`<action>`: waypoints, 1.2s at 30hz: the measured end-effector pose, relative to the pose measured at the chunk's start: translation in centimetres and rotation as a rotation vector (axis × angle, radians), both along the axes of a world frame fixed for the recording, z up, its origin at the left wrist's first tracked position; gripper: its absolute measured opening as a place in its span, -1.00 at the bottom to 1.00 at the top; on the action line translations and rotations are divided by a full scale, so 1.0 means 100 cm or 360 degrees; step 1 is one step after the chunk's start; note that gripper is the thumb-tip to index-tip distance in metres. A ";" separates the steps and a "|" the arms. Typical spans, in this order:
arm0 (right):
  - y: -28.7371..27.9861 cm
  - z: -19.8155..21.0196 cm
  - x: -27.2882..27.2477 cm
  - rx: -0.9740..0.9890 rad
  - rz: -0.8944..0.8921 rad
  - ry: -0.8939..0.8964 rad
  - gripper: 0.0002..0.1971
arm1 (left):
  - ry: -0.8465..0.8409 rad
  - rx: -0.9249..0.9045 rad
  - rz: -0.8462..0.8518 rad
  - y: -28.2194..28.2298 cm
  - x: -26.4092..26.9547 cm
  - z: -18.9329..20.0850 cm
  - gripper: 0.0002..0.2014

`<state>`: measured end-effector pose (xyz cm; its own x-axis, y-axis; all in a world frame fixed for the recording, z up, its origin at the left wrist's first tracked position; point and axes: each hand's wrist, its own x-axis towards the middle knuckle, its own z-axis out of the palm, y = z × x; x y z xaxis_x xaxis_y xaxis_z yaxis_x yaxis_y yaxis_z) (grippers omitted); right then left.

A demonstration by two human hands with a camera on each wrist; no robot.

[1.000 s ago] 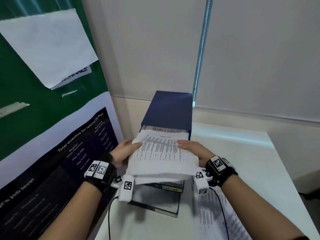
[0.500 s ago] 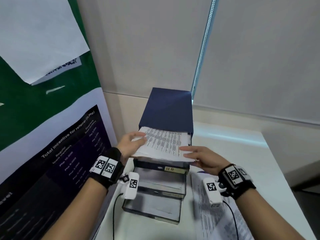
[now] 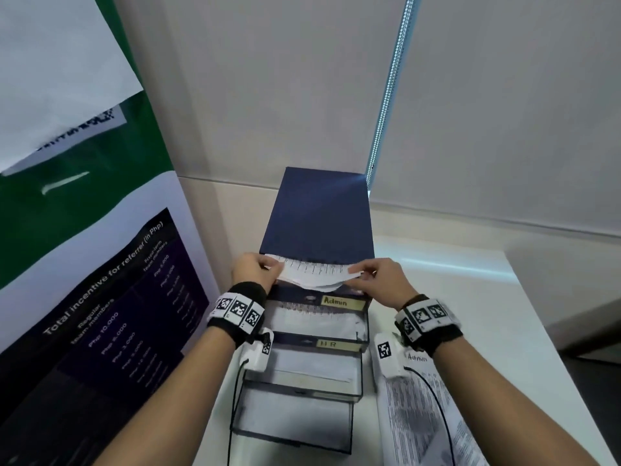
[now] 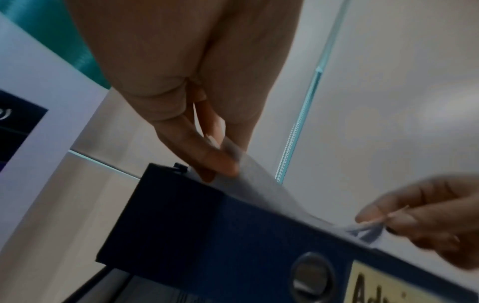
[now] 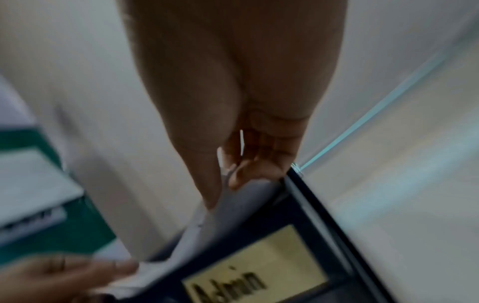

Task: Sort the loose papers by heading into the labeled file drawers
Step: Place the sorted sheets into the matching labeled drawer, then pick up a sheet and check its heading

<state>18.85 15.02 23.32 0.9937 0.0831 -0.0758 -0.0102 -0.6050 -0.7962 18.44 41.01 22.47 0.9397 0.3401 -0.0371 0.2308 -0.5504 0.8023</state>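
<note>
We pinch the papers (image 3: pixel 316 275) at both near corners, our left hand (image 3: pixel 253 271) on one side and our right hand (image 3: pixel 379 280) on the other, and most of the stack is already inside the top drawer (image 3: pixel 316 299) marked "Admin". To finish well, we judge we should keep the sheets level and feed them in together, so the sagging front edge clears the drawer's lip without creasing. We count four drawers pulled out in steps from one blue cabinet (image 3: pixel 319 213): Admin, HR (image 3: pixel 331 344), and two lower ones whose labels we cannot read. One more loose pile of papers (image 3: pixel 420 415) headed "Admin" lies on the table (image 3: pixel 504 314).
</note>
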 end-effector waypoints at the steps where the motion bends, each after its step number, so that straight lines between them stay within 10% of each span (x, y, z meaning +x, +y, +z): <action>1: 0.003 -0.001 0.004 -0.0211 0.0040 -0.0138 -0.86 | 0.0053 0.0153 -0.0058 -0.002 0.005 -0.003 -0.88; 6: 0.010 -0.023 0.011 -0.0957 0.0426 -0.0222 -0.74 | 0.0411 0.0721 -0.0392 -0.021 0.023 -0.026 -0.54; 13: -0.095 -0.058 -0.040 -0.0295 -0.0275 -0.0380 -0.77 | 0.0442 0.1206 -0.0270 -0.044 0.014 -0.022 -0.52; 16: -0.176 -0.107 -0.082 -0.0761 -0.0776 0.0381 -0.61 | -0.0024 0.1261 -0.0290 -0.075 -0.001 -0.002 -0.73; 20: -0.242 -0.165 -0.157 -0.1226 -0.0801 0.1359 -0.34 | -0.0392 0.0638 -0.0836 -0.143 -0.027 0.007 -0.89; 27: -0.264 -0.223 -0.225 -0.0937 -0.1152 0.1607 0.59 | 0.0276 0.0299 -0.1471 -0.254 -0.065 -0.084 -0.81; 36: -0.278 -0.223 -0.236 -0.0552 -0.0926 0.1056 0.14 | 0.1184 0.0356 -0.1215 -0.335 -0.102 -0.193 -0.46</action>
